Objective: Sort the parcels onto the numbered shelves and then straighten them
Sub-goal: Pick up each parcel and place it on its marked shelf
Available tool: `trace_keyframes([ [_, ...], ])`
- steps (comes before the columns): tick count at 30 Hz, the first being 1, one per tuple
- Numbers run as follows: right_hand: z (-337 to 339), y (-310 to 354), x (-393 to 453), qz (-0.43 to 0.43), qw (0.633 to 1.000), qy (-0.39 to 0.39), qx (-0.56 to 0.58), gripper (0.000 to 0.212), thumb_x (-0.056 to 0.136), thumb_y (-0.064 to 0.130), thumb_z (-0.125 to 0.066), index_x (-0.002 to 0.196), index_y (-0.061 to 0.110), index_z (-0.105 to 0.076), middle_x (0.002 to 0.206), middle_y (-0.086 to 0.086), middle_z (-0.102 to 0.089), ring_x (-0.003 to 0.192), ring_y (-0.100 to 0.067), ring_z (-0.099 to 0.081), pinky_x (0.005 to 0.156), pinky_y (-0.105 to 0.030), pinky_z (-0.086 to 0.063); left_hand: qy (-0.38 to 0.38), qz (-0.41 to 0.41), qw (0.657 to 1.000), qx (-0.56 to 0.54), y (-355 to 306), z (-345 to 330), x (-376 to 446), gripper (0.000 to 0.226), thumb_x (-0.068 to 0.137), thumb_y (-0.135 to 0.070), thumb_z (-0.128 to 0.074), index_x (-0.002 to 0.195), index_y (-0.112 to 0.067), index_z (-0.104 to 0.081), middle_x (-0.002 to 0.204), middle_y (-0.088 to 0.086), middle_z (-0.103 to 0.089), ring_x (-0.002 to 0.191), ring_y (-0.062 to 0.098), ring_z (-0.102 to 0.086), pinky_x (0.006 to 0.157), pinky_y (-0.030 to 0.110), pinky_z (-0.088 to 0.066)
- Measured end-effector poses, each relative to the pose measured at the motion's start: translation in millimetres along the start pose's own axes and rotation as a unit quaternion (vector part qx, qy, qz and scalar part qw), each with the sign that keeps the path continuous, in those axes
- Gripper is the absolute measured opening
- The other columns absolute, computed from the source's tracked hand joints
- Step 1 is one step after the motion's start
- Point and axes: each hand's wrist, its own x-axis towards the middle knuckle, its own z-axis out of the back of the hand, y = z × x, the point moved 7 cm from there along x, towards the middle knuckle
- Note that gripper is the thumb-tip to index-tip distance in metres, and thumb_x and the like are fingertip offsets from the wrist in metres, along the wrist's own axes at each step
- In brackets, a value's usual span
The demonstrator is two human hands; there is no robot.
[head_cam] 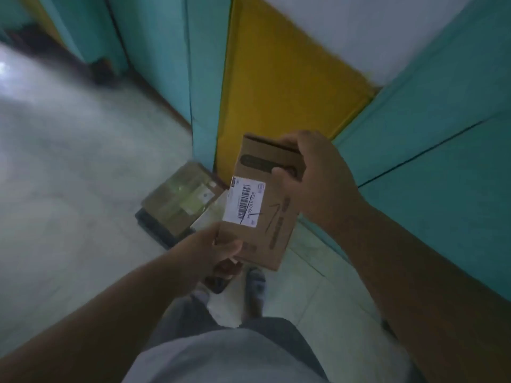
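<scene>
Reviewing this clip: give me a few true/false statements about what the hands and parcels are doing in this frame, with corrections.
1. Both hands hold the small cardboard box. True: the left hand grips its near end and the right hand its far end.
2. The box's white barcode label faces the camera. True.
3. The box rests on a numbered shelf. False: it is held in the air above the floor.
4. No other parcel is in view. False: a taped parcel lies on the floor beyond the hands.
5. The left hand is empty. False: it grips the box.
</scene>
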Motion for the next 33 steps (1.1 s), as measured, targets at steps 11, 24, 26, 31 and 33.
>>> trace_keyframes([
  [11, 173, 13, -190, -0.278, 0.929, -0.246, -0.008, 0.037, 0.085, 0.038, -0.073, 0.119, 0.034, -0.059, 0.111, 0.007, -0.061, 0.094, -0.008, -0.056, 0.075, -0.019, -0.038, 0.157, -0.188, 0.932, 0.268, -72, -111, -85, 0.018, 0.101, -0.024, -0.055, 0.117, -0.031, -0.056, 0.088, 0.009, -0.073, 0.074, 0.021, -0.071, 0.080, 0.045, -0.059],
  [24, 238, -5, -663, -0.540, 0.726, -0.424, -0.027, 0.034, 0.088, 0.043, -0.068, 0.118, 0.031, -0.058, 0.111, 0.006, -0.064, 0.095, -0.016, -0.062, 0.074, -0.029, -0.046, 0.353, -0.275, 0.748, 0.490, 117, -406, -247, 0.007, 0.093, -0.032, -0.065, 0.094, -0.029, -0.059, 0.062, -0.018, -0.067, 0.054, 0.005, -0.066, 0.059, 0.023, -0.052],
  [26, 232, -1, -746, -0.574, 0.683, -0.452, -0.017, 0.033, 0.088, 0.042, -0.068, 0.116, 0.030, -0.058, 0.109, 0.006, -0.064, 0.093, -0.015, -0.062, 0.071, -0.027, -0.045, 0.384, -0.269, 0.723, 0.507, 165, -450, -277, 0.008, 0.093, -0.033, -0.065, 0.090, -0.029, -0.058, 0.062, -0.015, -0.067, 0.055, 0.004, -0.065, 0.055, 0.021, -0.050],
  [31, 235, -5, -886, -0.602, 0.629, -0.492, 0.011, 0.019, 0.090, 0.035, -0.069, 0.103, 0.033, -0.055, 0.100, 0.012, -0.062, 0.080, 0.002, -0.056, 0.052, -0.011, -0.036, 0.406, -0.270, 0.667, 0.563, 240, -538, -325, 0.010, 0.093, -0.039, -0.064, 0.098, -0.032, -0.059, 0.071, -0.003, -0.069, 0.059, 0.005, -0.066, 0.056, 0.022, -0.049],
  [33, 236, -23, -919, -0.614, 0.620, -0.488, 0.024, 0.021, 0.090, 0.037, -0.069, 0.103, 0.035, -0.052, 0.099, 0.011, -0.061, 0.078, 0.005, -0.054, 0.050, -0.011, -0.036, 0.409, -0.267, 0.662, 0.569, 259, -565, -328, 0.013, 0.092, -0.039, -0.064, 0.101, -0.031, -0.060, 0.071, -0.001, -0.069, 0.059, 0.005, -0.066, 0.055, 0.019, -0.048],
])
